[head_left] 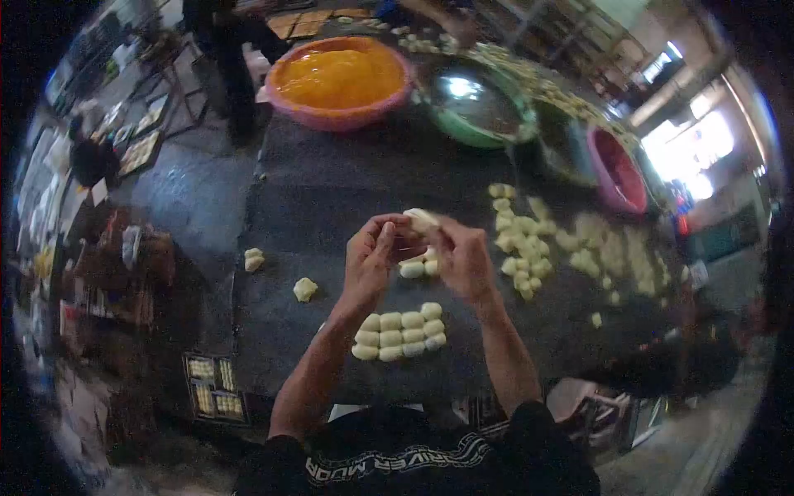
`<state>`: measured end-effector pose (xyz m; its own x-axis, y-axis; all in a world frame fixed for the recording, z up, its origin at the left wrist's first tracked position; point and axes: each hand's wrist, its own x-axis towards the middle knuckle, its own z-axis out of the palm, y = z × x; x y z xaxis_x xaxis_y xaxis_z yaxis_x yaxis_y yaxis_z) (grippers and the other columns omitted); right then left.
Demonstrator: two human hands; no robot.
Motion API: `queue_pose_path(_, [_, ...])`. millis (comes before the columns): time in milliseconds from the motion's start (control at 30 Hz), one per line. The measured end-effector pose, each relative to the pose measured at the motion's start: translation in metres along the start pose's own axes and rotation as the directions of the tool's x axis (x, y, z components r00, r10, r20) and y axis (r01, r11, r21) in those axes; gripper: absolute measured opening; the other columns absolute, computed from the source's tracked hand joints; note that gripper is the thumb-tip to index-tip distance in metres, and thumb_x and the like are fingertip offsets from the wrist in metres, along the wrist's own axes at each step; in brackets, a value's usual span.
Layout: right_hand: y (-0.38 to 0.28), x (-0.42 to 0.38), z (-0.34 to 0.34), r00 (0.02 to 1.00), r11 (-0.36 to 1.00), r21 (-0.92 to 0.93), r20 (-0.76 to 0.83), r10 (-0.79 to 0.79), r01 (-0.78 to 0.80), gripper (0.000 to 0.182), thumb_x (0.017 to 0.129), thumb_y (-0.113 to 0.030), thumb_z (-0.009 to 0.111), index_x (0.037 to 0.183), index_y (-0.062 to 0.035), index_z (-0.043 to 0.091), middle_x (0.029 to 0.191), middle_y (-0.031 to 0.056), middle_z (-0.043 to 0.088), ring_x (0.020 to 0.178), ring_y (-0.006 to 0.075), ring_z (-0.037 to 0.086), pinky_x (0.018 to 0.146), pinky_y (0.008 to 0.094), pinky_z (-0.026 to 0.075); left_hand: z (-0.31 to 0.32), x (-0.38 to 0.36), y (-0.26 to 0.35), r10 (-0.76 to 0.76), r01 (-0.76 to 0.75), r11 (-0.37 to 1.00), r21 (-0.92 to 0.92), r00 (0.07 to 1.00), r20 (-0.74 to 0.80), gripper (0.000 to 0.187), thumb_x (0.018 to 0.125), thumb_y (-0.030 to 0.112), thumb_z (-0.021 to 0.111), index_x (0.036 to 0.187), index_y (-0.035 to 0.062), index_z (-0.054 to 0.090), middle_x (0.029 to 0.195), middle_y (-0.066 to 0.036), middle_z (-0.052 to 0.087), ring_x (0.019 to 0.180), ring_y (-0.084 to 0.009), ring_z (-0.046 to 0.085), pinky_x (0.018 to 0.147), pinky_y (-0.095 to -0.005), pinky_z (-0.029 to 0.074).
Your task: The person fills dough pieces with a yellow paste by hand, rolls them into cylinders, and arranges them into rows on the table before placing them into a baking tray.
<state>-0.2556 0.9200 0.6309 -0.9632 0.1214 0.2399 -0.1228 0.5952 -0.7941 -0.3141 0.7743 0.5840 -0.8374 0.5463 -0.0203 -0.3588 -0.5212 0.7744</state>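
Both my hands are raised over the middle of the dark table, close together. A pale piece of dough [421,219] shows between them, at the fingertips. My left hand [372,255] has its fingers curled at the left side of this dough. My right hand [465,258] grips the dough from the right, its fingers blurred. Beneath my hands lie a few dough pieces [413,269], partly hidden. Nearer my body, rows of rounded dough pieces [390,337] sit side by side. To the left rest a lumpy dough piece [305,289] and another small one [254,259].
Many loose dough balls [521,240] spread over the right of the dark table [331,178]. At the back stand a pink basin [337,118] of orange filling, a green basin [471,132] and a red-pink basin [616,169]. Another person's hand [461,31] reaches in there.
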Motion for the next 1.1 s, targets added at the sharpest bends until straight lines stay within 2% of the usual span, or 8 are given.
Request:
queue_pose_path(233, [-0.051, -0.053, -0.004, 0.978, 0.954, 0.223, -0.008, 0.207, -0.200, 0.024, 0.095, -0.022, 0.062, 0.090, 0.0011, 0.066, 0.073, 0.0064, 0.068, 0.064, 0.0100, 0.064, 0.057, 0.0251, 0.051, 0.033, -0.038, 0.056, 0.223, -0.264, 0.870, 0.417, 0.964, 0.147, 0.021, 0.092, 0.016, 0.065, 0.108, 0.0013, 0.066, 0.100, -0.007, 0.068, 0.089, -0.0148, 0.065, 0.080, -0.0301, 0.054])
queue_pose_path(367, [-0.085, -0.046, 0.000, 0.802, 0.871, -0.216, -0.342, -0.490, 0.441, 0.007, 0.086, -0.010, 0.070, 0.088, -0.0037, 0.067, 0.093, 0.0084, 0.067, 0.083, 0.0172, 0.066, 0.067, 0.0295, 0.053, 0.030, -0.050, 0.084, 0.146, -0.125, 0.850, 0.511, 0.989, 0.001, 0.019, 0.090, 0.015, 0.068, 0.102, -0.0001, 0.070, 0.092, -0.007, 0.071, 0.084, -0.0113, 0.065, 0.077, -0.0275, 0.053])
queue_pose_path(433, [-0.072, -0.043, -0.002, 0.780, 0.686, -0.431, 0.070, -0.622, 0.586, 0.011, 0.080, -0.005, 0.067, 0.090, -0.0043, 0.065, 0.098, 0.0105, 0.064, 0.078, 0.0203, 0.065, 0.061, 0.0357, 0.052, 0.017, -0.048, 0.085, 0.106, -0.104, 0.795, 0.598, 0.994, 0.032, 0.018, 0.085, 0.009, 0.071, 0.101, 0.0010, 0.071, 0.097, -0.007, 0.071, 0.085, -0.0134, 0.066, 0.077, -0.0283, 0.053])
queue_pose_path(500, [-0.076, -0.048, -0.004, 0.793, 0.735, -0.304, 0.161, -0.588, 0.606, 0.011, 0.076, -0.001, 0.065, 0.087, -0.0039, 0.064, 0.090, 0.0088, 0.063, 0.072, 0.0204, 0.062, 0.062, 0.0347, 0.051, 0.016, -0.046, 0.091, 0.292, -0.596, 0.458, 0.660, 0.802, 0.521, 0.027, 0.078, 0.002, 0.073, 0.105, 0.0050, 0.072, 0.099, -0.007, 0.071, 0.098, -0.0164, 0.064, 0.081, -0.0325, 0.053])
queue_pose_path(600, [-0.082, -0.040, -0.021, 0.895, 0.934, 0.013, -0.291, -0.339, 0.358, 0.008, 0.089, -0.006, 0.060, 0.084, -0.0023, 0.064, 0.078, 0.0064, 0.061, 0.072, 0.0149, 0.062, 0.062, 0.0305, 0.051, 0.026, -0.057, 0.088, 0.288, -0.582, 0.374, 0.722, 0.813, 0.506, 0.035, 0.070, -0.002, 0.076, 0.103, 0.0102, 0.072, 0.105, -0.007, 0.069, 0.108, -0.0225, 0.061, 0.088, -0.0364, 0.053])
queue_pose_path(767, [-0.055, -0.043, -0.035, 0.926, 0.822, 0.434, 0.102, 0.362, -0.369, 0.017, 0.097, -0.012, 0.057, 0.092, -0.0004, 0.067, 0.083, 0.0069, 0.064, 0.082, 0.0114, 0.063, 0.068, 0.0267, 0.054, 0.036, -0.044, 0.062, 0.449, -0.713, 0.213, 0.668, 0.678, 0.582, 0.034, 0.072, 0.002, 0.076, 0.104, 0.0065, 0.068, 0.116, -0.010, 0.064, 0.104, -0.0270, 0.064, 0.085, -0.0352, 0.057])
queue_pose_path(833, [-0.033, -0.041, -0.038, 0.968, 0.802, 0.570, -0.247, -0.044, 0.182, 0.010, 0.093, -0.009, 0.063, 0.095, 0.0001, 0.068, 0.092, 0.0080, 0.065, 0.088, 0.0126, 0.064, 0.068, 0.0278, 0.055, 0.041, -0.035, 0.043, 0.468, -0.684, 0.349, 0.641, 0.719, 0.513, 0.034, 0.078, 0.007, 0.074, 0.112, 0.0067, 0.067, 0.116, -0.011, 0.064, 0.099, -0.0253, 0.066, 0.083, -0.0334, 0.058])
queue_pose_path(1100, [0.056, -0.029, -0.052, 0.897, 0.892, -0.230, -0.128, -0.423, 0.388, 0.021, 0.078, 0.001, 0.071, 0.098, -0.0055, 0.068, 0.094, 0.0086, 0.060, 0.088, 0.0208, 0.065, 0.070, 0.0300, 0.054, 0.050, 0.024, -0.032, -0.245, 0.272, 0.938, 0.214, 0.959, -0.145, 0.031, 0.092, 0.021, 0.066, 0.111, -0.0033, 0.065, 0.096, -0.010, 0.069, 0.089, -0.0123, 0.065, 0.077, -0.0266, 0.055])
